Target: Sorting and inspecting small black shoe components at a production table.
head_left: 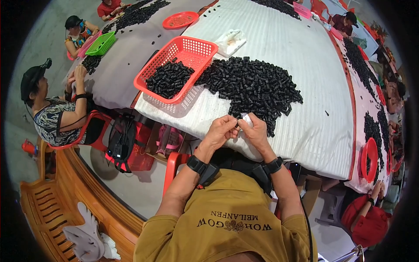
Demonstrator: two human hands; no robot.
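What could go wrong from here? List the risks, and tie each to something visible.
The small black piece pinched in the left hand could slip and be lost among the loose pile just beyond.
The right hand is close to the pile's near end and might scatter pieces.
The red basket stands near the edge of the table, so a bump could spill pieces.

Your fingers [227,122] hide much of the small dark piece [238,127] and part of the white slip [247,118]; above you, the view's edge cuts off the far black pile [279,6].
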